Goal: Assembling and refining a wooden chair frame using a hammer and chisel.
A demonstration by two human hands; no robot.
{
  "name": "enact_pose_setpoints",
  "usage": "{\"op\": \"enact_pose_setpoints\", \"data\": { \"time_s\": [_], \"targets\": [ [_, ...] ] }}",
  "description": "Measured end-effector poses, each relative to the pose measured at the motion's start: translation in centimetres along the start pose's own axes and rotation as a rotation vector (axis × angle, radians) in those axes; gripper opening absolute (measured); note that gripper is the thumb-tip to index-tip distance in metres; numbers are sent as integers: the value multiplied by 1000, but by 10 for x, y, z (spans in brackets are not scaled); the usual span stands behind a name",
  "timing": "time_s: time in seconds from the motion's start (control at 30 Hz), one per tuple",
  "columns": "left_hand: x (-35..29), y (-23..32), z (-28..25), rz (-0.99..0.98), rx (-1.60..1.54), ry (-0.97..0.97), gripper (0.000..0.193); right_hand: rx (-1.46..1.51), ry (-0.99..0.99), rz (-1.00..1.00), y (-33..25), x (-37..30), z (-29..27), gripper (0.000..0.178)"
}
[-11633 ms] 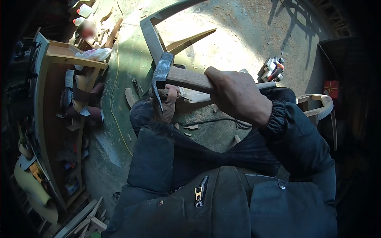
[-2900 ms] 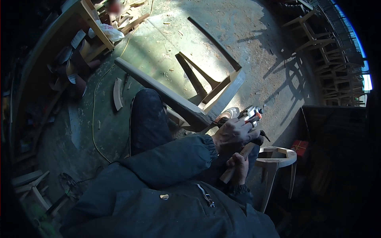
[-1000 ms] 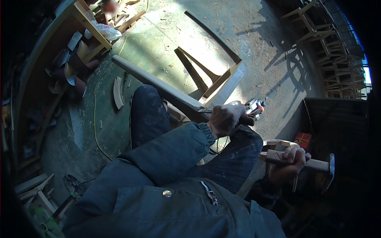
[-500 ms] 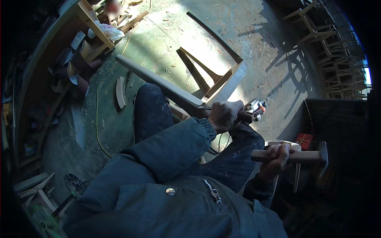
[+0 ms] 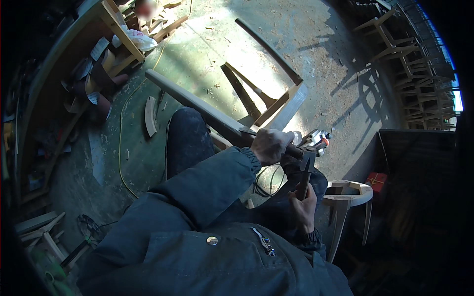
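My left hand (image 5: 270, 146) is closed around a chisel (image 5: 295, 151), its thin blade lying against the wooden frame (image 5: 222, 122) and its dark handle end sticking out to the right. The frame, pale and angled with long legs, rests across my legs. In my right hand (image 5: 302, 204) is a hammer (image 5: 306, 170), held by its handle with the head up at the chisel's butt end. Whether head and handle touch cannot be told. Much of the chisel is hidden by my left fingers.
A small round wooden stool frame (image 5: 348, 196) stands to the right, a red box (image 5: 376, 181) beside it. Beyond my hands lies a silver and black tool (image 5: 316, 140). A yellow cord (image 5: 121, 148) and a curved wood piece (image 5: 150, 117) lie left. Stacked chair frames (image 5: 419, 74) stand far right.
The hammer has swung in from the right to the chisel's handle end, turning from level to upright. My left hand and the chisel have shifted slightly left and down.
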State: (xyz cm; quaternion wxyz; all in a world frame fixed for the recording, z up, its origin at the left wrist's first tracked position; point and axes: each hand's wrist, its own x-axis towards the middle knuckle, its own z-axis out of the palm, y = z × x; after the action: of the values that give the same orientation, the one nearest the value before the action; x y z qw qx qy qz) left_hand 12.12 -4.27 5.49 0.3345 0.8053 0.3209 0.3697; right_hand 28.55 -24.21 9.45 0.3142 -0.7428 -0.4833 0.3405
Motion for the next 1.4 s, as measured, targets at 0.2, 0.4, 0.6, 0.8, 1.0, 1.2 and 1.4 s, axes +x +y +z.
{"op": "enact_pose_setpoints", "data": {
  "time_s": [0.2, 0.4, 0.6, 0.8, 1.0, 1.2, 1.4],
  "targets": [
    [1, 28, 6, 238, 3, 60, 17, 845, 400, 192, -61, 2, -5, 30],
    [11, 48, 16, 255, 78, 27, 5, 722, 364, 310, -29, 2, -27, 31],
    [19, 30, 13, 45, -93, 154, 22, 601, 276, 402, -36, 16, -13, 30],
    [40, 27, -7, -295, -299, 221, 27, 506, 149, 303, -61, 51, -20, 27],
    [42, 24, -10, -348, -314, 136, 28, 434, 376, -41, -119, 89, -44, 29],
    [43, 22, -10, -319, -327, 123, 27, 617, 542, -296, -144, 86, -71, 23],
    [24, 18, 0, -198, -253, 109, 31, -237, 22, 197, -85, 56, -49, 21]
  ]
}}
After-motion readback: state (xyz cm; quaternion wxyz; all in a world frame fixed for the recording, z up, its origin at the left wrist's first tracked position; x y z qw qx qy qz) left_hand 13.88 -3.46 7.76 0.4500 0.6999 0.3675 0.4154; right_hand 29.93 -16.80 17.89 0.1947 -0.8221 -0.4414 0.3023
